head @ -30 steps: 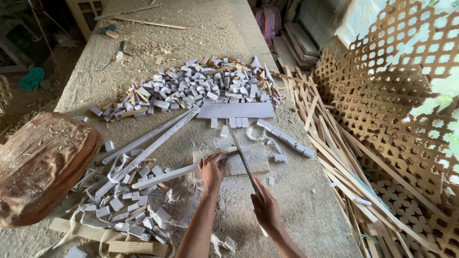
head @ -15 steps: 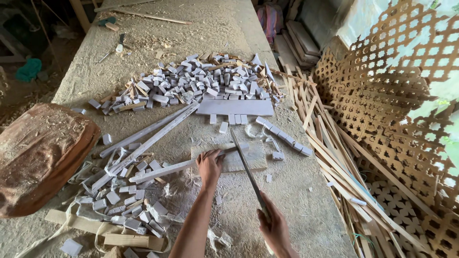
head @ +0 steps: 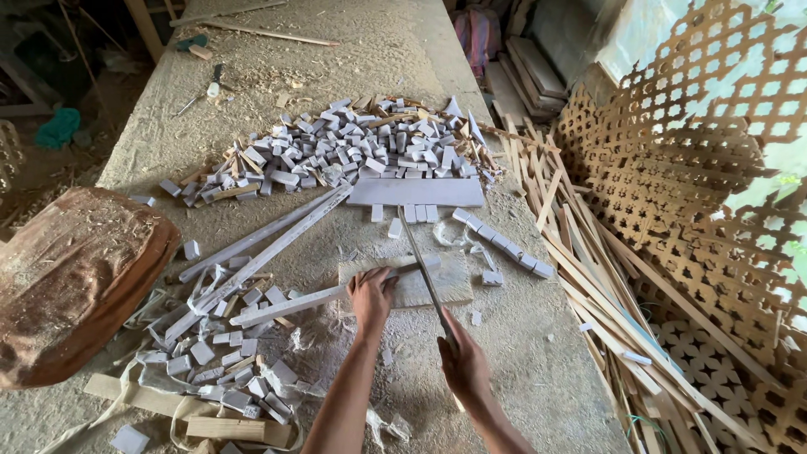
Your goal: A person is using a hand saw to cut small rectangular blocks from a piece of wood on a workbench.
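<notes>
The left hand [head: 371,296] presses its fingers down on a long grey wooden strip [head: 315,298] lying across a small cutting board [head: 445,286] near the middle of the surface [head: 521,353]. The right hand [head: 464,363] has its fingers closed around the handle of a long blade [head: 420,265], which rests on the strip's right end, with a heap of cut grey blocks [head: 353,155] farther away.

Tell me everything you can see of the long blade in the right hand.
The long blade is thin, straight, dark and metal-looking. The right hand grips its near end. It slants up and away to the left, crossing the pale wooden strip that the left hand presses onto a flat wooden block. Its far tip hangs above the dusty bench.
</notes>
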